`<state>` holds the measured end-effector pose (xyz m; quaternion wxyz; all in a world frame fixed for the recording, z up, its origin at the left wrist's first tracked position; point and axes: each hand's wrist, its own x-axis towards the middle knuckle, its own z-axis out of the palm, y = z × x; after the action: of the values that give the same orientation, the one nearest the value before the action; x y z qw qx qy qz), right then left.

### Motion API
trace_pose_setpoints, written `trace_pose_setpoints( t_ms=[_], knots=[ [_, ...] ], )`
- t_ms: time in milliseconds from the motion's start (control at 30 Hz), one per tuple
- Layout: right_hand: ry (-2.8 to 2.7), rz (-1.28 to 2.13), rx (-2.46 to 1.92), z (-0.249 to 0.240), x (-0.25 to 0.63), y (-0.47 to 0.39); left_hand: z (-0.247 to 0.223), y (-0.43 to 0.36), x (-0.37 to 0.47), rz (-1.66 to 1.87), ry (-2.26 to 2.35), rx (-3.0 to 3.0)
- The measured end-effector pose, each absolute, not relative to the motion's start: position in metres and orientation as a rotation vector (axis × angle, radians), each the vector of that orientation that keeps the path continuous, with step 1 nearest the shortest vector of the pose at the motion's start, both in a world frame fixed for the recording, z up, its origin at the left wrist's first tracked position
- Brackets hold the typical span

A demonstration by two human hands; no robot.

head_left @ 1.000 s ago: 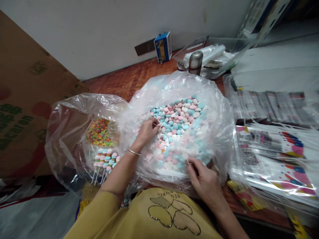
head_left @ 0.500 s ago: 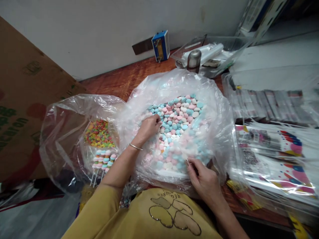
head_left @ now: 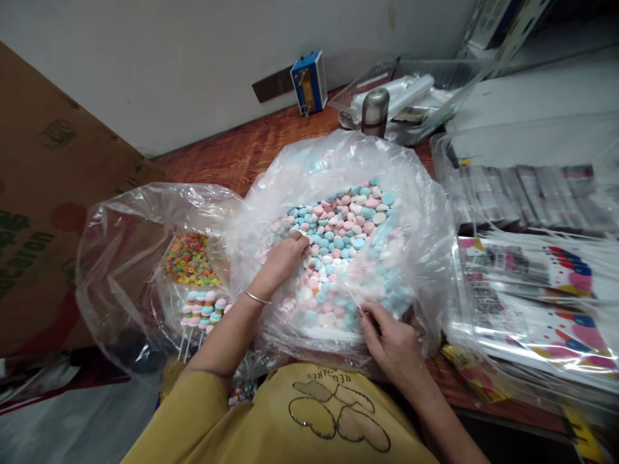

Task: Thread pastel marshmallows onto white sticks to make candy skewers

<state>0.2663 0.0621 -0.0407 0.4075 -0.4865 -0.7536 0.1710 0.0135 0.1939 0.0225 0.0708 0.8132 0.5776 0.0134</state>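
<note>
A big clear plastic bag [head_left: 425, 212] lies wide open, full of pink, blue and white candies [head_left: 341, 225] shaped like small rounded discs. Over the left side of the heap, my left hand [head_left: 285, 258] is closed with its fingertips down at the candies; whatever they pinch is hidden. My right hand [head_left: 389, 338] is at the near right of the bag, thumb and finger pinching a thin white stick [head_left: 356, 301]. Left of my left arm, candy skewers [head_left: 206, 310] on white sticks lie in another clear bag [head_left: 120, 219], beside colourful ring-shaped pieces [head_left: 192, 259].
A cardboard box [head_left: 43, 193] stands at the left. Toward the back are a blue-and-white device [head_left: 308, 84], a dark metallic cylinder [head_left: 374, 113] and a clear tub [head_left: 449, 96]. At the right, printed packaging bags [head_left: 527, 267] fill a transparent bin, all on the reddish wooden table [head_left: 213, 154].
My left hand has shifted slightly left and down over the candies, still closed. My right hand stays nearly in place with the stick. The view has shifted a little.
</note>
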Motion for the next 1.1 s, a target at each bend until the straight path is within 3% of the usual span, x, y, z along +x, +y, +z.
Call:
trace_pose_setpoints(
  t_ms=[433, 600, 767, 900, 1100],
  knots=[
    [-1.884, 0.441, -1.238, -0.042, 0.266, 0.062, 0.034, 0.196, 0.028, -0.377, 1.696, 2.677],
    [-1.850, 0.518, -1.257, -0.036, 0.263, 0.061, 0.027, 0.207, 0.014, 0.196, 1.602, 2.463],
    [-1.801, 0.628, -1.197, -0.013, 0.252, 0.064, 0.030, 0.183, 0.023, 0.975, 1.348, 1.524],
    [-1.767, 0.741, -1.108, 0.008, 0.241, 0.067, 0.031, 0.152, 0.043, 1.148, 1.182, 0.964],
    [-1.738, 0.830, -1.133, 0.023, 0.233, 0.070, 0.030, 0.131, 0.057, 1.270, 1.109, 0.742]
  ],
)
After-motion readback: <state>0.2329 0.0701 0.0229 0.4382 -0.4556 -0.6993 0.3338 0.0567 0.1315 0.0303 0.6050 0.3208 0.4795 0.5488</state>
